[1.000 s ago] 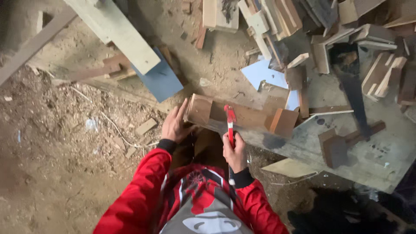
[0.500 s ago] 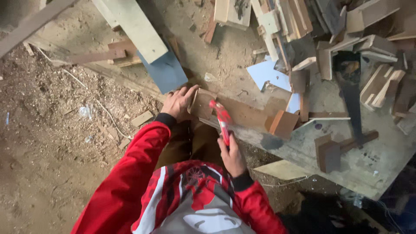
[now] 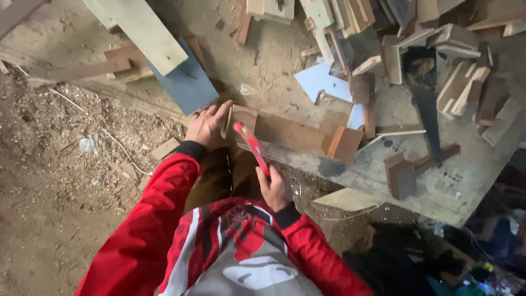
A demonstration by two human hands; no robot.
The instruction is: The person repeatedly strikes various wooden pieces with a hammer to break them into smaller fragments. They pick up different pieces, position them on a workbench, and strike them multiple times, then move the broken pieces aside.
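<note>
Where scraps crowd: red tool [image 3: 253,147], wood block [image 3: 239,119].

This is a rough woodworking shop. A worn, stained bench [image 3: 438,192] is heaped with offcuts [image 3: 460,82] and short boards, with a handsaw [image 3: 424,104] lying among them. A pale plank [image 3: 145,33] and a blue panel [image 3: 186,82] lean at the bench's edge. The dirt floor [image 3: 49,219] beside it is thick with sawdust and shavings [image 3: 66,126], with loose wood scraps scattered about.
</note>
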